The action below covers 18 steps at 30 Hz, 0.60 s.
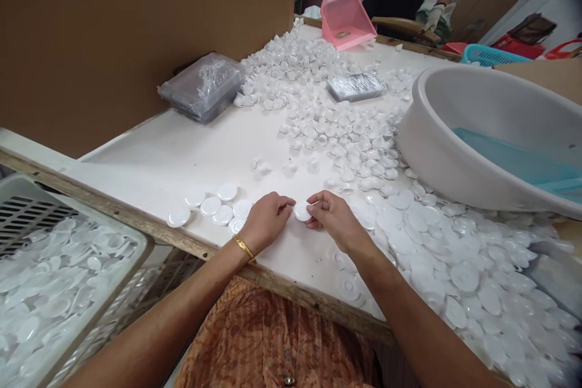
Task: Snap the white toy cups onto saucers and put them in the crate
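Between thumb and fingers, my right hand (331, 215) grips a small round white plastic disc (302, 211) just over the white tabletop (182, 151). Close to the disc's left edge is my left hand (269, 218), its thumb and index finger pinched together; whether anything small sits in that pinch is hidden. Several similar white discs (210, 206) lie beside my left wrist. To the right of my right hand spreads a heap of flat white discs (418, 221), partly covered by my forearm. Smaller white cup-like pieces (359, 127) are scattered farther back.
A large grey basin (436, 151) stands at right, with a blue item inside. Wrapped packs (204, 85) and a pink dustpan (343, 21) rest on the table. A crate (136, 254) of white pieces is at lower left. Someone's gloved hand (434, 17) shows at the far edge.
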Available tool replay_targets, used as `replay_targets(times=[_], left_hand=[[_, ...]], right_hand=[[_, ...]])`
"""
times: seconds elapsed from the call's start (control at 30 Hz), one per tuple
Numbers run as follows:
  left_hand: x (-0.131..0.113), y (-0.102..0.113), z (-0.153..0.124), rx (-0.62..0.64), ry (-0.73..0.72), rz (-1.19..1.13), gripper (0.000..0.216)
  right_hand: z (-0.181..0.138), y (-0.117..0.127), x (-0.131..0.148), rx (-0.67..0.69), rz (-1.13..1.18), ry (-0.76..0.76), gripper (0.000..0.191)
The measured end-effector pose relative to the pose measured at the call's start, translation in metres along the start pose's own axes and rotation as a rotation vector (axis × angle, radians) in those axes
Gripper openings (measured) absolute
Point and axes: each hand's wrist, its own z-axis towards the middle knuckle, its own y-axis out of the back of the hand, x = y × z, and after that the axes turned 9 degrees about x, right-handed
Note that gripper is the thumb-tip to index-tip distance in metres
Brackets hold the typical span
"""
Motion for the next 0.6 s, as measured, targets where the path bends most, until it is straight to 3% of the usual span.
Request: replay_targets(times=[0.27,0.43,0.6], left_hand=[[-0.0049,-0.0018,-0.0014,0.014,-0.055,-0.094,0.029],[-0.0071,-0.0059,0.0029,-0.017,0.037,-0.104,0.021],[-0.0097,-0.0044,0.0028,0.037,0.065,-0.085,0.019]], right_hand=[[0.0005,-0.0024,0.0000,-0.029,0.094,-0.033,0.010],[0.0019,0.0020,-0.0033,-0.034,0.080,-0.023,0.010],[0.0023,0.0022,-0.0054,-0.032,0.013,-0.018,0.008]])
